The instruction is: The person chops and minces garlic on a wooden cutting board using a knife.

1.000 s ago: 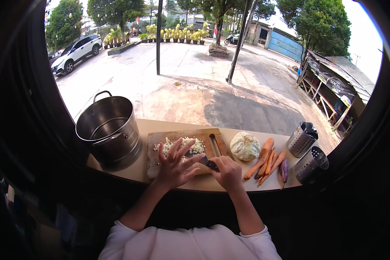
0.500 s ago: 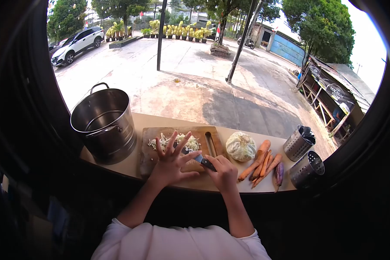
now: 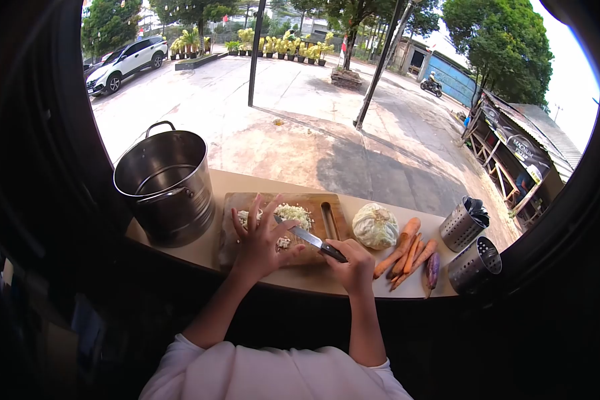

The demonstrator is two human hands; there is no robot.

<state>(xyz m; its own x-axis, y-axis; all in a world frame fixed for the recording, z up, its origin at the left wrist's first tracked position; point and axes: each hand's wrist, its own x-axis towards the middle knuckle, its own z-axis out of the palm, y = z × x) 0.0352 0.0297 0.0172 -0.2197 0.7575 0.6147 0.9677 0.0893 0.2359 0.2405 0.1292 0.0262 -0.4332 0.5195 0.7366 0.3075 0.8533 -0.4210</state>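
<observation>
My right hand (image 3: 355, 268) is closed round the black handle of a kitchen knife (image 3: 310, 238), whose blade points left and away from me. Fingers spread wide, my left hand (image 3: 259, 245) hovers over the left part of a wooden cutting board (image 3: 341, 225). One of its fingers comes close to the blade's tip; whether they touch I cannot tell. Finely chopped white pieces (image 3: 295, 213) lie on the board, partly hidden behind that hand. Some smaller bits sit near the left thumb.
Left of the board stands a large metal pot (image 3: 173, 213) with a handle. To the right are a cabbage (image 3: 375, 227), several carrots (image 3: 407, 252), a purple eggplant-like vegetable (image 3: 433, 270) and two perforated metal holders (image 3: 461, 227). The counter's (image 3: 300, 282) near edge curves before me.
My right hand has drawn the knife slightly right, away from my left hand, so more blade shows. Outside, a motorcycle has moved right. The whole view has shifted a little.
</observation>
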